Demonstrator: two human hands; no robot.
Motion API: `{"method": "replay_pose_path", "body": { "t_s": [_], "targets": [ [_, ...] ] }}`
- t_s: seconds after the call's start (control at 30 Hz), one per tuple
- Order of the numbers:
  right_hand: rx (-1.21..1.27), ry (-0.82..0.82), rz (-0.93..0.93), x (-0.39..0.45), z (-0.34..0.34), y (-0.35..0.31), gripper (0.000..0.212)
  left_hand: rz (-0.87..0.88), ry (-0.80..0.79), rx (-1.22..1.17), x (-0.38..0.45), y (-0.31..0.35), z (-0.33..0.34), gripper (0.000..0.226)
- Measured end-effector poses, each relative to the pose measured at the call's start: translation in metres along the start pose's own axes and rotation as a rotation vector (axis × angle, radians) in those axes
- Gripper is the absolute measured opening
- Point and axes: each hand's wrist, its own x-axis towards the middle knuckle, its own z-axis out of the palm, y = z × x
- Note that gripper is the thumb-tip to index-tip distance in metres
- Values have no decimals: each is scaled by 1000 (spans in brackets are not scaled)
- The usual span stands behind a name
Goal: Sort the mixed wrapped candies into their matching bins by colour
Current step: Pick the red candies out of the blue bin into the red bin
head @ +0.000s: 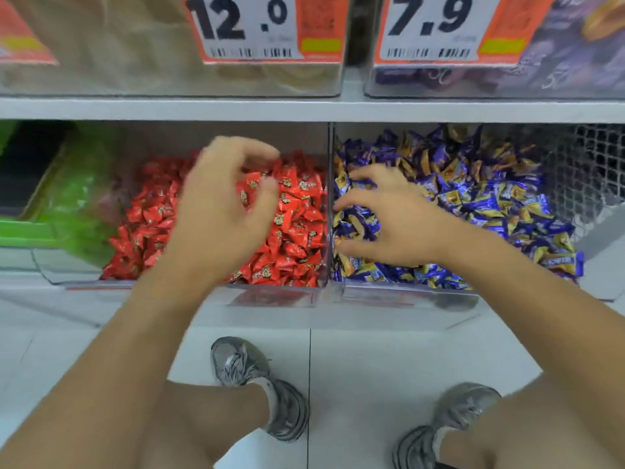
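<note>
Two clear plastic bins stand side by side on the lower shelf, split by a clear divider (329, 204). The left bin holds red wrapped candies (297, 231); the right bin holds blue and gold wrapped candies (480, 198). My left hand (223, 211) hovers over the red pile with fingers loosely curled and nothing visibly held; it is blurred. My right hand (382, 221) lies on the blue pile just right of the divider, fingers spread and bent down among the candies. Whether it holds one is hidden.
A green bin (67, 204) with green-wrapped goods stands at the left. The upper shelf (304, 110) carries more clear bins with price tags 12.0 (243, 25) and 7.9 (429, 22). A wire mesh panel (588, 170) stands at the right. My grey shoes (257, 384) are on the tiled floor below.
</note>
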Motion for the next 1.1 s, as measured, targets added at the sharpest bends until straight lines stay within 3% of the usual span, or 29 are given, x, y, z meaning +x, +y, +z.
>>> {"method": "replay_pose_path", "body": {
  "t_s": [0.1, 0.17, 0.3, 0.43, 0.57, 0.73, 0.87, 0.97, 1.1],
  "targets": [
    [2, -151, -51, 17, 9, -3, 88, 242, -262, 59, -4, 19, 32, 20],
    [-79, -207, -52, 20, 11, 5, 93, 307, -334, 119, -3, 24, 47, 24],
    [-400, -250, -32, 15, 7, 18, 72, 377, -359, 180, 5, 41, 70, 23],
    [-354, -186, -77, 0, -11, 48, 35, 288, -553, 321, 15, 54, 86, 25],
    [-269, -125, -71, -29, -28, 84, 19, 256, -633, 509, 31, 57, 92, 41],
    [-95, -209, 3, -57, -43, 99, 41, 202, -893, 583, 44, 64, 116, 81],
    [-148, -242, 117, -73, -61, 94, 72, 115, -1137, 549, 47, 68, 135, 106],
    [-238, -182, 186, -80, -60, 79, 91, 99, -1209, 587, 51, 68, 141, 113],
    [-212, -335, 234, -72, -23, 70, 101, 80, -1169, 632, 47, 71, 154, 117]
  ]
}}
